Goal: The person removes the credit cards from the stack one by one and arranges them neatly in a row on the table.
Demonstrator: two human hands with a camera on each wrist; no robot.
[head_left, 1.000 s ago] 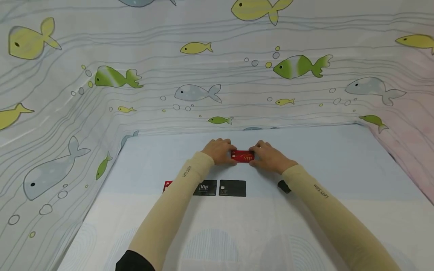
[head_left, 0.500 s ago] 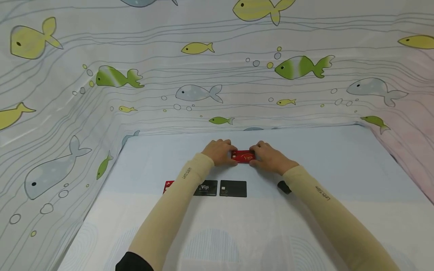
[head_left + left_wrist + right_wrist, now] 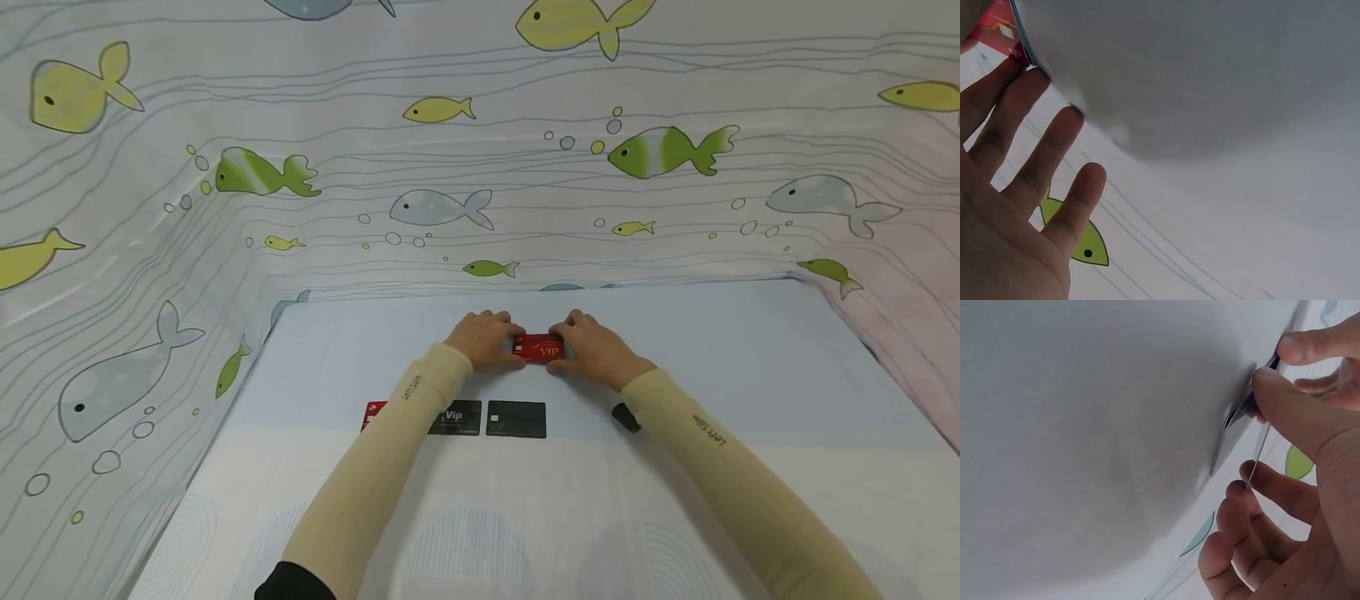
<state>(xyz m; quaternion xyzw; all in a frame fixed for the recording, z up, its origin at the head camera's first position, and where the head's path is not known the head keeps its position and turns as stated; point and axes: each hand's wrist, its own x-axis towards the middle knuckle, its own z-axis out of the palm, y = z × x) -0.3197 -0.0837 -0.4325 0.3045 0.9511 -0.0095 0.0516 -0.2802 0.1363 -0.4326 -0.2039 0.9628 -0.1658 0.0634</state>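
Note:
Both hands meet at a small stack of cards, with a red VIP card (image 3: 538,348) facing up, over the far middle of the table in the head view. My left hand (image 3: 483,337) pinches the stack's left end; in the left wrist view the red card (image 3: 1004,28) shows with dark layered edges beside it. At the right end, my right hand (image 3: 596,346) grips with thumb and fingers. The right wrist view shows the cards' edges (image 3: 1225,434) splayed, with one thin card edge (image 3: 1259,453) standing apart by the right fingertips.
Nearer on the table, two black VIP cards (image 3: 516,419) lie in a row, left of them a red card (image 3: 372,410) partly hidden by the left sleeve (image 3: 397,442). A fish-patterned sheet (image 3: 450,167) rises behind the table.
The right thumb has shifted slightly left along the card's near edge. Otherwise both hands and the cards stay in about the same place.

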